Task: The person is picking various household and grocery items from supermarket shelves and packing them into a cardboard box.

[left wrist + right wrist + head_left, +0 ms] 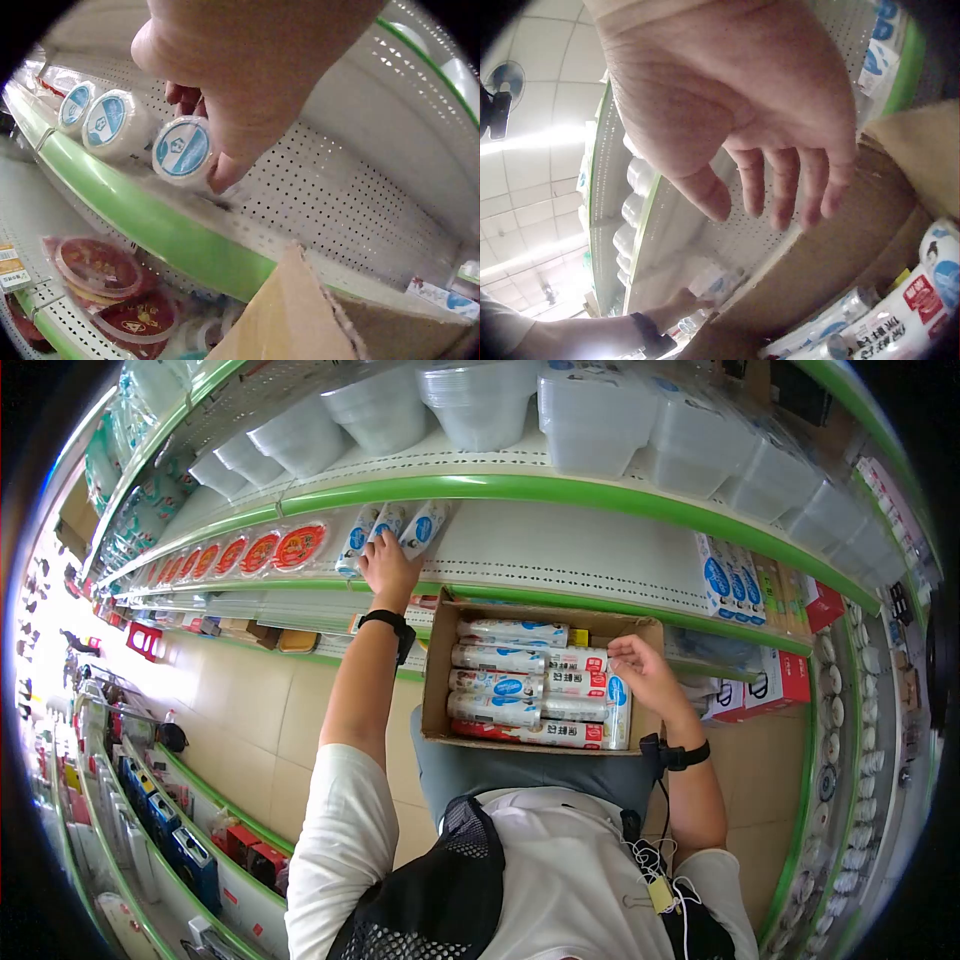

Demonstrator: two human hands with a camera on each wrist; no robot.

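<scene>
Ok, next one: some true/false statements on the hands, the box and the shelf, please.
1. The left hand holds a blue-labelled roll on the shelf. True.
2. The right hand holds a pack lifted out of the cardboard box. False: it hovers over the box, fingers relaxed, holding nothing.
3. The cardboard box is empty. False: packs lie in rows in it.
4. Three blue-labelled rolls lie side by side on the shelf. True.
5. The shelf's front edge is red. False: it is green.

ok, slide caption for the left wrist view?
Left hand holds a blue-labelled roll on the green-edged shelf beside two matching rolls.
</scene>
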